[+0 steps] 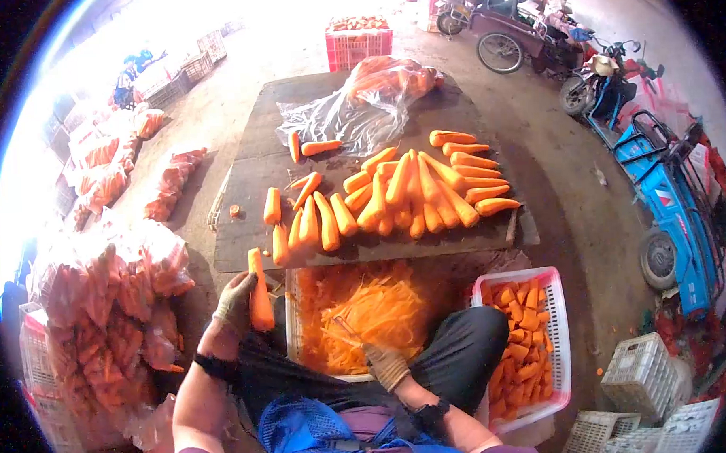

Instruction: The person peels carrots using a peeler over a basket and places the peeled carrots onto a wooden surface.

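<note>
My left hand (pixel 235 298), in a pale work glove, is closed around a large peeled carrot (pixel 260 302) held upright left of the crate. My right hand (pixel 386 365), also gloved, is closed on a thin peeler (pixel 347 327), its head partly lost against the shavings. Beneath it, long orange peel strips (pixel 383 311) fill a crate (pixel 293 318) between the legs. On the board (pixel 250 142) ahead lie several peeled carrots (pixel 414 192), heaped in the middle and lined up at right. A few others lie toward the left.
A white basket (pixel 558 331) of carrot chunks stands by the right knee. Bagged carrots (pixel 100 319) are piled at left, and a clear plastic bag (pixel 389 80) lies at the board's far end. Stacked crates (pixel 638 372) and a blue cart (pixel 662 205) stand at right.
</note>
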`<move>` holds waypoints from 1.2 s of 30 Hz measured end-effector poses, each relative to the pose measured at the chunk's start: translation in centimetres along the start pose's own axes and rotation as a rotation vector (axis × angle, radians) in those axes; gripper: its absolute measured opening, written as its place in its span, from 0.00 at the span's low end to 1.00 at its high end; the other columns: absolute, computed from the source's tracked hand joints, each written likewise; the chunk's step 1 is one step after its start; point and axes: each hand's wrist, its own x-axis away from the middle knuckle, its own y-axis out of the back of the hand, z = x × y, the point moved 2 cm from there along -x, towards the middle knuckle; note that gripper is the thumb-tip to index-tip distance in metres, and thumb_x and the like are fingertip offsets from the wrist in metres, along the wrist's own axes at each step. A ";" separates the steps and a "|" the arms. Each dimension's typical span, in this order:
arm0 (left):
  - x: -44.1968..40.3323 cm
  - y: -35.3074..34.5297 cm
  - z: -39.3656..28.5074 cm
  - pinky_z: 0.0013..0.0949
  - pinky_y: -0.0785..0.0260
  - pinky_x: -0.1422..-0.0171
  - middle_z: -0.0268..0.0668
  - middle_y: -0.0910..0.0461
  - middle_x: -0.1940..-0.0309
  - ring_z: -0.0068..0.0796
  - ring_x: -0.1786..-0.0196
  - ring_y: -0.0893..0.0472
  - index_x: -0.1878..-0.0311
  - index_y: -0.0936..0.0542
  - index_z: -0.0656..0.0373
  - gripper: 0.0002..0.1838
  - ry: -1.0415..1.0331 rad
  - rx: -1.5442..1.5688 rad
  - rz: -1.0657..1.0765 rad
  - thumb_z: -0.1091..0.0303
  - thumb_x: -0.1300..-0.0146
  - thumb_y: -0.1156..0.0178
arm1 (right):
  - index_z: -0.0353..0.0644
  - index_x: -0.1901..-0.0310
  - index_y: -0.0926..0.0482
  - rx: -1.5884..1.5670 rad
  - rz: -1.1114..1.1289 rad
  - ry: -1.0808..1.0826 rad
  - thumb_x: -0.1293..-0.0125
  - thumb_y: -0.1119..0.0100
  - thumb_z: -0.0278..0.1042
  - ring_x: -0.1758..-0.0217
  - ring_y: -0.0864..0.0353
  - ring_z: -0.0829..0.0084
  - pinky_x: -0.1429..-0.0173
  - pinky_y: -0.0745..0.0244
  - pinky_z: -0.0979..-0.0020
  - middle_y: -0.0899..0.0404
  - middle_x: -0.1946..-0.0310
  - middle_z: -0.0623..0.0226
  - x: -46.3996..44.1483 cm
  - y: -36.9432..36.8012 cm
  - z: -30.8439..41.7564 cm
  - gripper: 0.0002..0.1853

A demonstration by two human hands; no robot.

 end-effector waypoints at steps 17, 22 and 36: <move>-23.3 -7.3 -0.9 0.28 0.32 0.64 0.38 0.21 0.73 0.26 0.70 0.23 0.65 0.22 0.67 0.21 -0.198 -0.688 -0.171 0.54 0.49 0.42 | 0.35 0.74 0.25 0.073 0.089 0.019 0.37 0.54 0.52 0.77 0.30 0.73 0.71 0.36 0.71 0.27 0.82 0.64 -1.3 0.6 -2.0 0.24; -28.1 -9.2 0.1 0.34 0.33 0.55 0.46 0.21 0.68 0.39 0.62 0.21 0.62 0.22 0.66 0.24 -0.181 -0.759 -0.256 0.51 0.51 0.41 | 0.39 0.79 0.28 -0.019 0.079 0.154 0.38 0.52 0.50 0.84 0.32 0.75 0.78 0.39 0.73 0.32 0.87 0.72 -2.1 -0.3 -3.6 0.22; -35.0 -6.8 -5.6 0.40 0.31 0.55 0.49 0.23 0.64 0.46 0.56 0.23 0.58 0.25 0.57 0.17 -0.277 -1.628 0.103 0.58 0.49 0.43 | 0.43 0.50 0.31 0.552 0.384 0.158 0.47 0.48 0.33 0.71 0.23 0.57 0.66 0.29 0.60 0.23 0.70 0.57 -3.8 -0.4 -1.4 0.20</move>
